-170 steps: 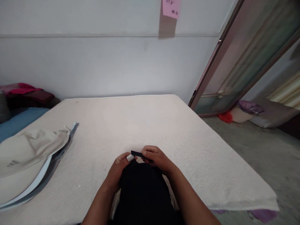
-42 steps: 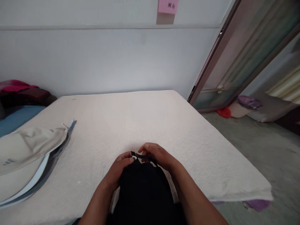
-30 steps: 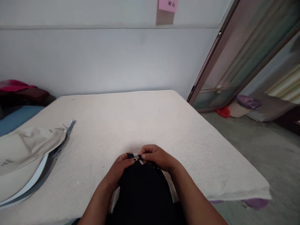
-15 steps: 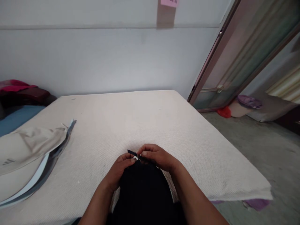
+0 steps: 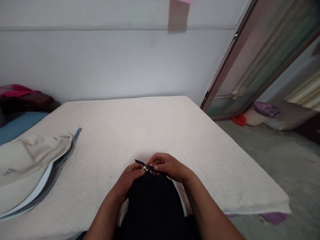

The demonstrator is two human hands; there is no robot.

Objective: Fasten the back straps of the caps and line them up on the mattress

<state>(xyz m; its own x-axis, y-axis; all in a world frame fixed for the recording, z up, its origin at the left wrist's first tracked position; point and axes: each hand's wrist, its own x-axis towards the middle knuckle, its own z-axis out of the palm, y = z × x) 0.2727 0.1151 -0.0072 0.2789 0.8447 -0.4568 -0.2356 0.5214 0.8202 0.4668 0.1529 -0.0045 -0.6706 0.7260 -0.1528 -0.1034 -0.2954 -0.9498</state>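
Note:
A black cap-like item [image 5: 155, 203] lies at the near edge of the table, between my forearms. My left hand [image 5: 132, 173] pinches a small white piece at its far end, where a dark strap [image 5: 140, 162] sticks out to the left. Close beside it, my right hand [image 5: 165, 166] has its thumb and fingers closed on the dark strap's other part. The fingertips of both hands nearly meet.
The table has a cream textured cover [image 5: 150, 126]. Stacked beige, light blue and grey caps [image 5: 30, 160] lie at the left. A white wall [image 5: 112, 63] stands behind. Off the right side are a bin [image 5: 257, 115] and a red bag [image 5: 239, 119] on the floor.
My right fingers have shifted slightly, and more of the dark strap shows at their tips. My left hand has barely moved.

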